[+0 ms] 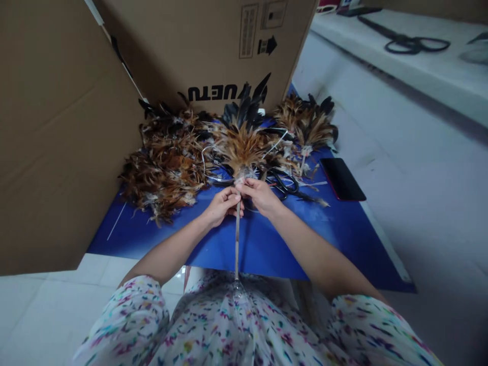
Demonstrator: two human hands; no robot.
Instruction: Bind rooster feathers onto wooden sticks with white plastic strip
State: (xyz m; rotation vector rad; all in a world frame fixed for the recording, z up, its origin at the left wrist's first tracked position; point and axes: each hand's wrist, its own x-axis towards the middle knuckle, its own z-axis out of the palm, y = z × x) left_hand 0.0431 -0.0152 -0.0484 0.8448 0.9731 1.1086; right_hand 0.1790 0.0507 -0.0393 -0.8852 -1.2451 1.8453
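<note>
A feather duster [244,142] with brown and black feathers points away from me, its thin stick running back toward my body. My left hand [225,204] is closed round the stick just below the feathers. Against the pale base of the feathers, my right hand [259,193] pinches with thumb and fingers; any string or tape there is too small to make out. Black-handled scissors [284,184] lie on the blue table [267,244] just beyond my right hand. A large heap of loose brown feathers [163,168] lies to the left of the duster.
Another bunch of feathers [305,119] lies at the back right, with a dark phone [342,179] nearer the table's right edge. Cardboard boxes [190,46] wall off the back and left. Large scissors [407,40] rest on a white ledge [427,71] at the upper right.
</note>
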